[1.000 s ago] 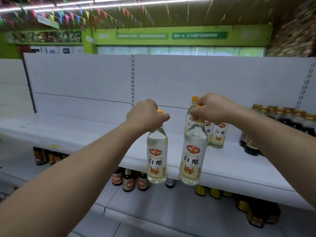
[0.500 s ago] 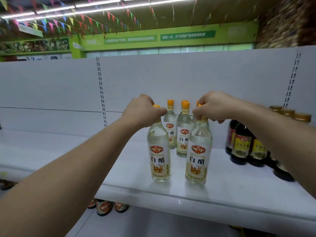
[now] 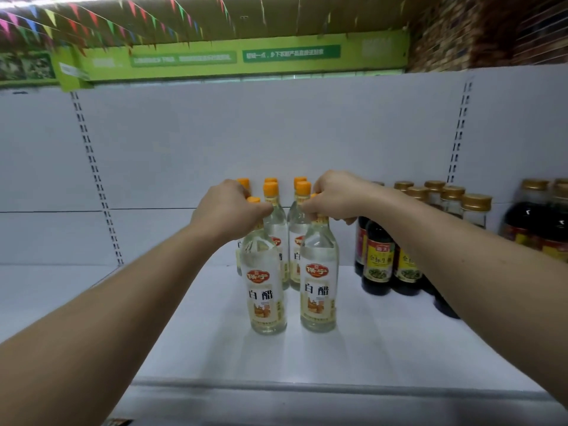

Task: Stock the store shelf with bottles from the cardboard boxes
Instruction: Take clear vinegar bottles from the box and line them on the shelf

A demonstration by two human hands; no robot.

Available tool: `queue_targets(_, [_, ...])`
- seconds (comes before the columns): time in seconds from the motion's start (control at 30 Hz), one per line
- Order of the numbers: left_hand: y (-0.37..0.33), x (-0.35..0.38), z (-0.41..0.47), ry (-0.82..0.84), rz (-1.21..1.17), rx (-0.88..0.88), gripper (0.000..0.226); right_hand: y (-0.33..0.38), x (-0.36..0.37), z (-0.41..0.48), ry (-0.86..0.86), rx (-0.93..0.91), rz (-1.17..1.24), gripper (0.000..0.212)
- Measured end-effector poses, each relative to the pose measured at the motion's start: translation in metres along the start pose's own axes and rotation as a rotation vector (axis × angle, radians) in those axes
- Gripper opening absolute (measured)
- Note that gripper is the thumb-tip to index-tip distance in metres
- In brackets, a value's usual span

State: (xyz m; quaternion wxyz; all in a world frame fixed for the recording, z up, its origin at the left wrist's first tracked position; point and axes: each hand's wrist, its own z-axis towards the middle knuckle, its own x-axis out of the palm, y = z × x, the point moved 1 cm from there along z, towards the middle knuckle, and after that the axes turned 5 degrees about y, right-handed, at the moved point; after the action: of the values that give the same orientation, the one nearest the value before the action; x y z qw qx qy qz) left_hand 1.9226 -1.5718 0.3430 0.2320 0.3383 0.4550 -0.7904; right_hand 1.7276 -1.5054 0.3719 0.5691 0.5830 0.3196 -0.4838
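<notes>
On the white shelf (image 3: 399, 348), the left bottle (image 3: 266, 290) and right bottle (image 3: 318, 287) are stood upright, caps up, labels outward, just ahead of matching bottles (image 3: 279, 226). Each neck is gripped by curled fingers, by the left hand (image 3: 229, 210) and right hand (image 3: 336, 195) respectively.

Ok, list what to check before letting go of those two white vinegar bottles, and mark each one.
1. The left hand grips the left front bottle at its cap: ok.
2. The right hand grips the right front bottle at its neck: ok.
3. Both front bottles upright, labels facing out: ok.
4. Bases fully seated on the shelf: cannot tell.
5. Front pair lined up with the vinegar rows behind: ok.
6. Right front bottle apart from the dark bottles: ok.
</notes>
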Motion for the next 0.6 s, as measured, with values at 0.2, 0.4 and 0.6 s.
queue_targets(0.2, [-0.008, 0.015, 0.017, -0.002, -0.013, 0.017, 0.027, -0.001, 0.002, 0.014, -0.003, 0.007, 0.007, 0.026])
queue_targets(0.4, [-0.009, 0.023, 0.032, -0.004, -0.021, 0.023, 0.026, 0.001, 0.007, 0.028, -0.012, -0.001, -0.006, 0.025])
queue_targets(0.6, [-0.007, 0.03, 0.045, 0.002, -0.028, 0.033, 0.027, -0.002, 0.01, 0.041, -0.017, 0.009, -0.028, 0.024])
